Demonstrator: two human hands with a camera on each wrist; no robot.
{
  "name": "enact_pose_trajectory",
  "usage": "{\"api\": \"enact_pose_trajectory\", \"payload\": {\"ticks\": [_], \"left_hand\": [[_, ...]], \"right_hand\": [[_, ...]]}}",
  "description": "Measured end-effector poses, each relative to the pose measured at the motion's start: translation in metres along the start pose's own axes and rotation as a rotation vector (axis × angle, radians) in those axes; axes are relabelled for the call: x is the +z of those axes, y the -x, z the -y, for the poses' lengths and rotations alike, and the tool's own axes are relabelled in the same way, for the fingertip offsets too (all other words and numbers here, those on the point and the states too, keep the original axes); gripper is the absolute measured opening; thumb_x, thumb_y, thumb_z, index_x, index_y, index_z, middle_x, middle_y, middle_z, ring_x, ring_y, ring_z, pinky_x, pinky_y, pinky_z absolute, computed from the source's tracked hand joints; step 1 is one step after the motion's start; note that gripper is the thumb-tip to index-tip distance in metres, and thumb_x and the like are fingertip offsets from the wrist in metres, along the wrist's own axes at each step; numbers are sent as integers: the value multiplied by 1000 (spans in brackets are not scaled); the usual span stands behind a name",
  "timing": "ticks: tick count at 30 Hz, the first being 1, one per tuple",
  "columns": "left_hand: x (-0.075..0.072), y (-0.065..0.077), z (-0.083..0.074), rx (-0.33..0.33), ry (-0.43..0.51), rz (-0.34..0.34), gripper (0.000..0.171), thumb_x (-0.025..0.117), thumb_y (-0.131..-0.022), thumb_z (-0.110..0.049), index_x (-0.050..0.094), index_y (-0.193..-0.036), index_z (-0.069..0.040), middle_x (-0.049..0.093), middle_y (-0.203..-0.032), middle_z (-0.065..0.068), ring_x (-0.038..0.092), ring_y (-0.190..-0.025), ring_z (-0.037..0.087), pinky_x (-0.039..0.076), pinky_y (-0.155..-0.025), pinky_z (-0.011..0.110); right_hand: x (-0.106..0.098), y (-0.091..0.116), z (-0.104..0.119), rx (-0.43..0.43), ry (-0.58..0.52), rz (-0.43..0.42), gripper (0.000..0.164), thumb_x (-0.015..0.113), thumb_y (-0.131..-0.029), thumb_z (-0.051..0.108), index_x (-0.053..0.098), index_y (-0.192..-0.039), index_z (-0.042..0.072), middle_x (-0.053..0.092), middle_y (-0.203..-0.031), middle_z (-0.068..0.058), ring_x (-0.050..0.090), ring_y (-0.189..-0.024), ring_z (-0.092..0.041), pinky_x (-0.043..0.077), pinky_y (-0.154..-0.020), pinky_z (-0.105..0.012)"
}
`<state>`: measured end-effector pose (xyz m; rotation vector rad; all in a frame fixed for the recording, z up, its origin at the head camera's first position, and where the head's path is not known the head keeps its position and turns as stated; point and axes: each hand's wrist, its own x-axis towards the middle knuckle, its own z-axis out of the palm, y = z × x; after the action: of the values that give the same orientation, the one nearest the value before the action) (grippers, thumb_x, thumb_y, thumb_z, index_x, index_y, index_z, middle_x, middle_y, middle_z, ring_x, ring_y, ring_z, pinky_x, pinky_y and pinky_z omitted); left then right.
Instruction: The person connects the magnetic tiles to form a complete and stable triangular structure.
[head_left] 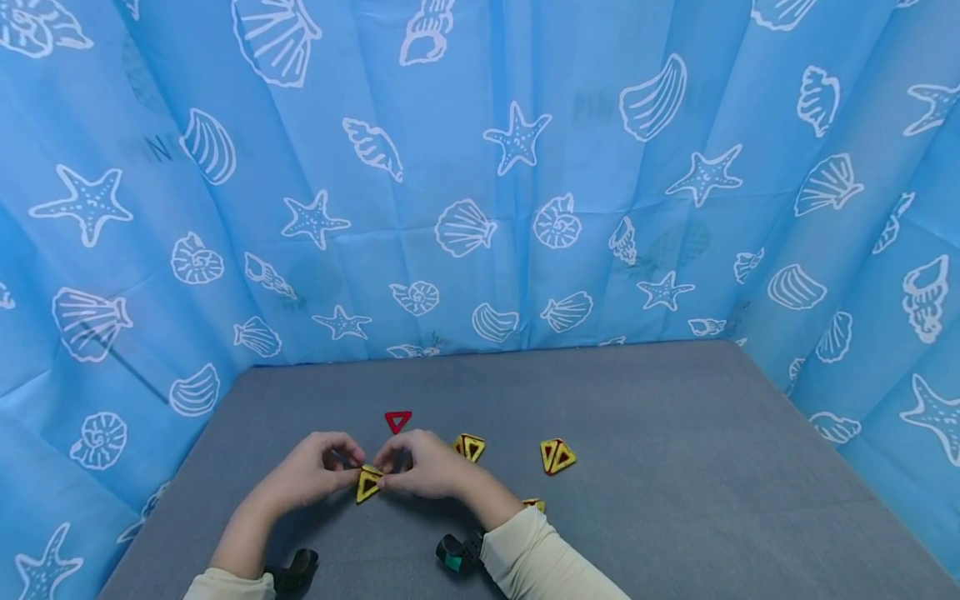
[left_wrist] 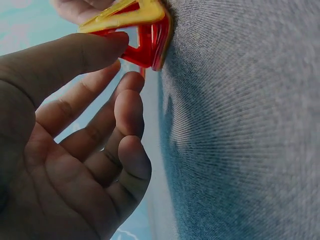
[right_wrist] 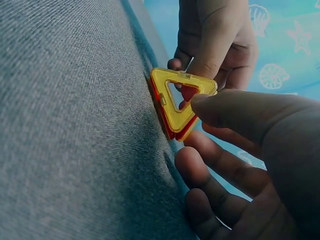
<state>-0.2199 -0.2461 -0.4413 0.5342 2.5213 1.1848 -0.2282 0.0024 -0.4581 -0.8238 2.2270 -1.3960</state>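
Note:
Both hands meet at a small group of yellow and red triangular frame tiles (head_left: 367, 485) standing just over the grey table. My left hand (head_left: 313, 472) comes from the left, its thumb pressing a red tile (left_wrist: 146, 50) and its other fingers loosely bent behind. From the right, my right hand (head_left: 431, 465) pinches the group at an upper corner, thumb on the front yellow tile (right_wrist: 162, 84). Red tiles show behind that yellow face, joined along the edges at an angle. The lower corner of the group is right at the tabletop.
A lone red triangle (head_left: 398, 421) lies beyond the hands. Yellow-and-red tile pieces (head_left: 471, 447) lie behind the right hand, another pair (head_left: 558, 457) farther right, and one (head_left: 534, 505) partly hidden by the right forearm. A blue shell-patterned curtain (head_left: 517, 208) hangs behind the grey table (head_left: 675, 500).

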Motion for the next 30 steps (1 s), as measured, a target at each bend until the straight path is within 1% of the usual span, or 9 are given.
{"api": "enact_pose_trajectory", "payload": {"ticks": [3,7,14,19,22,26,30], "left_hand": [[1,-1,-1,-12,-1,-9,17,78,-95,-14,72,-108,-4,71,-105,10,66,-83,22,56,-60,32],[2,-2,-1,-20,-4,-9,16,77,-95,-12,72,-108,-5,71,-105,10,66,-81,22,55,-59,33],[5,-4,0,-22,2,4,16,74,-96,-11,71,-109,-4,71,-102,10,65,-78,22,55,-58,33],[5,-5,1,-13,2,9,15,73,-97,-12,71,-109,-4,71,-102,10,65,-78,21,55,-59,33],[5,-5,3,-9,3,10,15,72,-99,-14,72,-109,-4,71,-101,10,65,-76,20,55,-58,33],[4,-3,5,-16,-1,-7,15,71,-101,-16,72,-109,-4,72,-99,9,64,-71,20,54,-57,34],[2,-2,5,-34,-10,-25,15,70,-102,-15,72,-111,-3,72,-100,10,65,-73,21,54,-58,35]], "right_hand": [[0,-1,-1,-7,2,2,15,79,-95,10,77,-109,12,67,-92,8,60,-70,-3,51,-62,-20],[0,-1,-2,6,1,1,14,81,-94,13,77,-107,12,65,-87,9,58,-66,-4,49,-60,-20],[2,2,-2,32,14,-13,13,83,-92,15,76,-103,13,64,-83,8,56,-65,-5,48,-60,-21],[4,2,-4,46,50,-26,10,81,-94,16,75,-101,14,64,-83,9,56,-67,-5,47,-61,-21],[5,2,-4,42,78,-25,9,81,-95,17,75,-100,13,64,-82,9,56,-68,-5,47,-63,-22],[4,2,-2,22,105,-17,8,80,-95,17,75,-100,12,64,-81,9,56,-69,-5,47,-66,-21],[5,2,-1,5,111,-16,8,80,-95,16,75,-99,11,64,-80,9,56,-68,-3,47,-67,-20]]}}
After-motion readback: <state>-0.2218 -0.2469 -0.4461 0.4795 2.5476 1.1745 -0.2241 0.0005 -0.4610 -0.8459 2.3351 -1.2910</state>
